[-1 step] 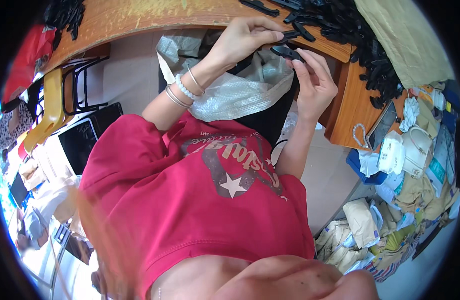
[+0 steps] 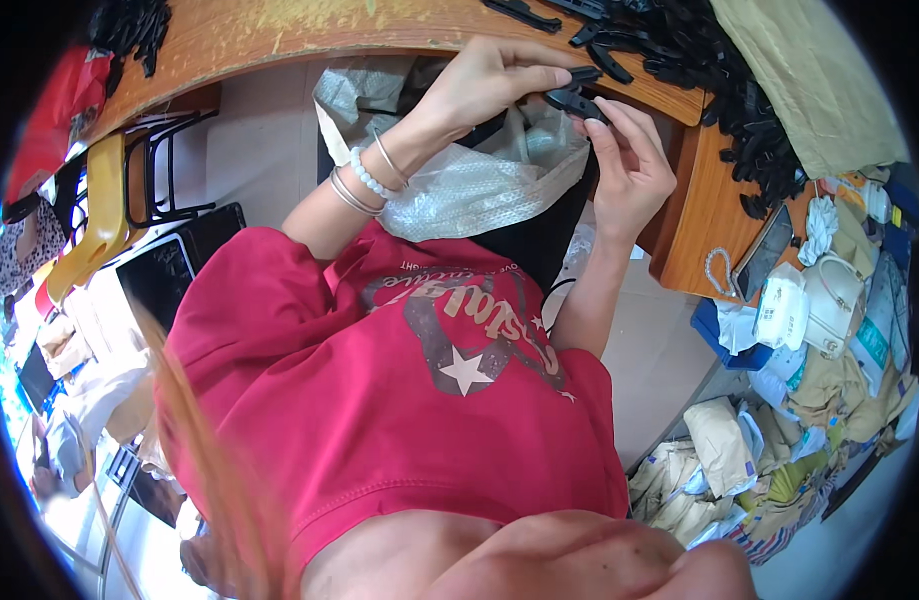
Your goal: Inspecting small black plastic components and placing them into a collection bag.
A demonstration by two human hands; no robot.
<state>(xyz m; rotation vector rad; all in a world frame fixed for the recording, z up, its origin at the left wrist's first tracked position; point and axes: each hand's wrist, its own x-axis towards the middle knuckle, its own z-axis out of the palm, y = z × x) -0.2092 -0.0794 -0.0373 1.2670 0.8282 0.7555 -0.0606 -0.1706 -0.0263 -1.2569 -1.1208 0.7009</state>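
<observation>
The left hand [image 2: 485,85] reaches up to the edge of the wooden surface [image 2: 280,30], and its fingers [image 2: 540,75] are pinched together on a small black plastic clip [image 2: 578,88]. The right hand [image 2: 630,165] meets it from the 4 o'clock side; its fingers [image 2: 605,125] close on the same clip from below. The clip sits between both hands, just off the surface edge, above a clear plastic bag [image 2: 480,180] that hangs open beneath it.

A heap of similar black clips [image 2: 720,70] lies on the surface at 2 o'clock from the hands, touching a tan cloth sack [image 2: 810,80]. Bracelets [image 2: 365,175] ring the left wrist. A red shirt [image 2: 400,400] fills the centre of the view.

At 9 o'clock stands a yellow chair [image 2: 105,215]. At 4 o'clock, white containers [image 2: 810,300] and brown paper bags [image 2: 720,450] crowd the floor.
</observation>
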